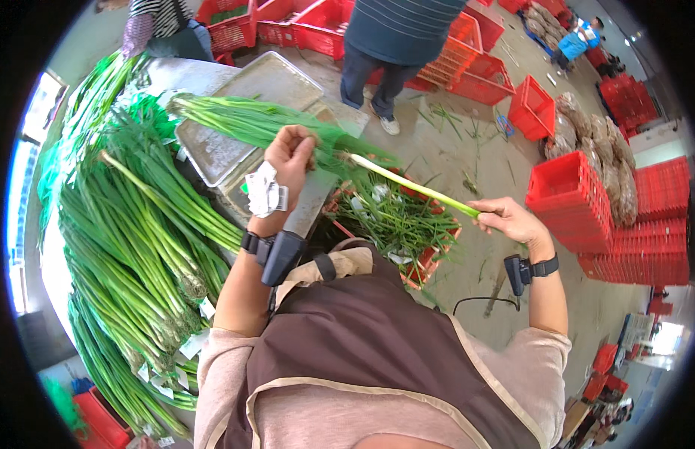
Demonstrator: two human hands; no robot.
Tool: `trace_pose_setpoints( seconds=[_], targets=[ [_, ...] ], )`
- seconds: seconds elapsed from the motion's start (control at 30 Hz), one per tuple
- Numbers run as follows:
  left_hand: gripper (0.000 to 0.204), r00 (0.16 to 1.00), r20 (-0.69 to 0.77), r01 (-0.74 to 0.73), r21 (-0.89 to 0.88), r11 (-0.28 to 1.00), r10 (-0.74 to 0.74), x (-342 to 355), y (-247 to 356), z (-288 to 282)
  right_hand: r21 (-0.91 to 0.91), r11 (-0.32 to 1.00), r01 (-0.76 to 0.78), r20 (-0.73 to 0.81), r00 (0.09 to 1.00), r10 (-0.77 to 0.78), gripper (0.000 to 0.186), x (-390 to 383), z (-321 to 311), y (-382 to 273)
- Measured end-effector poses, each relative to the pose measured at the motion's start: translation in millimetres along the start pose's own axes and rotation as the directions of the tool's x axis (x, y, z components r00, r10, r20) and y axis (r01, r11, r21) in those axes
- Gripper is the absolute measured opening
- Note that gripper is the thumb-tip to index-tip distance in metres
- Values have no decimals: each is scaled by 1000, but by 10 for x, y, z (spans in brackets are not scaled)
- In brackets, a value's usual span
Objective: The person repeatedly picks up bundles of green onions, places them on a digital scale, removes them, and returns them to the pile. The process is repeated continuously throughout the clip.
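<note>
My left hand point(291, 150) is closed at the edge of a green leafy bundle point(243, 112), with translucent green mesh at its right end; what my fingertips pinch is unclear. White tags are strapped on that wrist. My right hand point(497, 217) grips one pale-stemmed green onion point(415, 187), whose white end reaches into that mesh. Underneath, a red crate point(430, 266) holds loose green trimmings point(385, 217). To my left, large heaps of green onions point(145, 254) lie on the table, some with white tags.
A metal tray point(205, 157) lies on the table point(175, 71). A co-worker in stripes point(172, 22) is at the far left, another person point(385, 52) stands ahead. Red crates point(568, 202) and bagged produce point(617, 172) stand on the right; scattered leaves lie on the floor point(504, 299).
</note>
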State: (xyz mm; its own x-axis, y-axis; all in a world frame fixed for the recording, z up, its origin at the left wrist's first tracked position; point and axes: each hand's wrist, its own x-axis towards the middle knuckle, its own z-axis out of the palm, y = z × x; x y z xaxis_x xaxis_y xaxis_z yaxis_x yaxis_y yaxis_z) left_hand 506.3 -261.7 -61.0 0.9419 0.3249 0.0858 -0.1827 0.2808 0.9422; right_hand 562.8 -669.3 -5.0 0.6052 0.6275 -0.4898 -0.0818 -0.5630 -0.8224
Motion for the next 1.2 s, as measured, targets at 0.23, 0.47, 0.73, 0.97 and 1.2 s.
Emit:
trace_pose_setpoints(
  seconds=[0.23, 0.47, 0.73, 0.97, 1.2],
  targets=[
    [9, 994, 23, -111, 289, 951, 109, -98, 91, 215, 78, 949, 305, 131, 941, -313, 35, 1341, 943, -1008],
    [11, 957, -47, -255, 342, 905, 288, -225, 100, 168, 119, 992, -30, 249, 969, -1, 51, 1294, 1023, -1250],
    [8, 955, -28, -253, 447, 858, 296, -393, 258, 151, -190, 976, 105, 294, 955, -46, 59, 1563, 953, -1215],
    [13, 945, 100, -314, 548, 775, 311, -401, 341, 161, -252, 780, 573, 122, 818, -562, 35, 1948, 1404, -1642],
    [15, 946, 190, -324, 545, 773, 263, -409, 302, 226, -118, 886, 449, 107, 893, -438, 16, 2508, 1283, -1194]
  ],
)
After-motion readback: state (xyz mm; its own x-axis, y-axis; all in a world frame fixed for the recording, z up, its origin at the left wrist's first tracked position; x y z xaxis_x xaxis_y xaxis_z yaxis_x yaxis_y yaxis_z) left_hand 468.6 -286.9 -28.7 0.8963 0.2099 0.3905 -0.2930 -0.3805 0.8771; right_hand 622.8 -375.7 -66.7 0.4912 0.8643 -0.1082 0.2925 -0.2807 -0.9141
